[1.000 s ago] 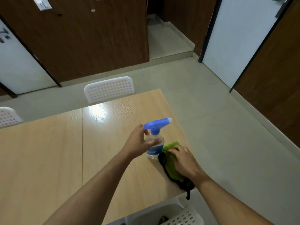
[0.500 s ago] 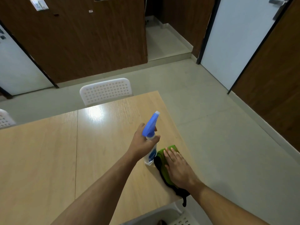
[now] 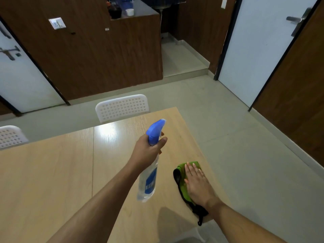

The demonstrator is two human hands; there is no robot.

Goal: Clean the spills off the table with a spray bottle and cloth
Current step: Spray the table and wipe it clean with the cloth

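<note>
At the centre of the head view, the left hand grips the neck of the spray bottle, fingers curled round it just under the blue trigger head, thumb stretched along the right side. That bottle hangs clear of the table, tilted, its clear body with a blue label pointing down toward six o'clock and its nozzle aimed up toward twelve o'clock. Off at about four o'clock from that hand, the right hand lies flat, fingers straight and together, pressing on the green cloth, which rests on the tabletop near the right edge. A black border shows along the cloth's left side, and a black loop hangs over the near edge of the table at five o'clock. Both bare forearms reach in from the bottom of the picture. Beyond the far edge of the light wooden table, at twelve o'clock, stands a white perforated chair; a second white chair shows at nine o'clock. Pale floor tiles spread to the right, toward a white door at two o'clock.
</note>
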